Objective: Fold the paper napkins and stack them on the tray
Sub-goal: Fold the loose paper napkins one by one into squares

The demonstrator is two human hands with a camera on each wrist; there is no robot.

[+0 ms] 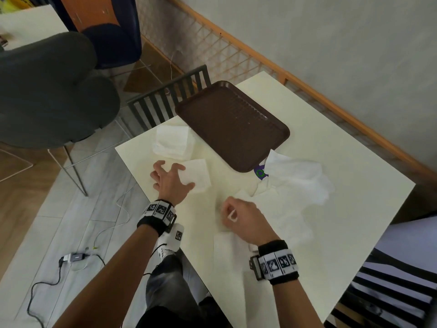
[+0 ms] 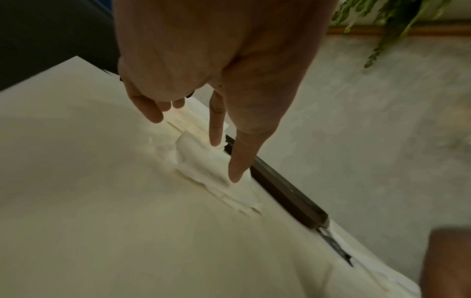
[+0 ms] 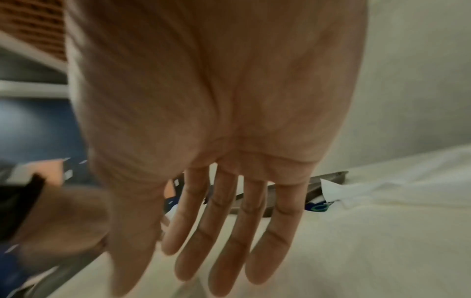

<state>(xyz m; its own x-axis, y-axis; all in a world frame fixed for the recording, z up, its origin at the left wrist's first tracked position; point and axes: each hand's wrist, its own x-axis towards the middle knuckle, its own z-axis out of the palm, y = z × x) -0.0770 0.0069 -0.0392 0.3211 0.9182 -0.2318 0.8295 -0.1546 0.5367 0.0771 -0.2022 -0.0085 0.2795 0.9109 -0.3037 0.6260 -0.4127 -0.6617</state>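
The brown tray (image 1: 233,124) lies at the table's far side with nothing on it; its edge (image 2: 285,189) shows in the left wrist view. My left hand (image 1: 175,176) (image 2: 196,141) has its fingers spread, and the fingertips press on a small folded white napkin (image 1: 199,174) (image 2: 203,167) just left of the tray. My right hand (image 1: 234,209) (image 3: 216,252) hovers with straight fingers and holds nothing, over a flat unfolded napkin (image 1: 231,247) (image 3: 356,242) near the front edge.
A stack of folded napkins (image 1: 171,142) sits beyond my left hand. A loose pile of napkins (image 1: 300,181) with a purple and green wrapper (image 1: 260,173) lies right of the tray. A slatted chair (image 1: 165,100) stands behind the table, and a striped chair (image 1: 390,292) stands at the right.
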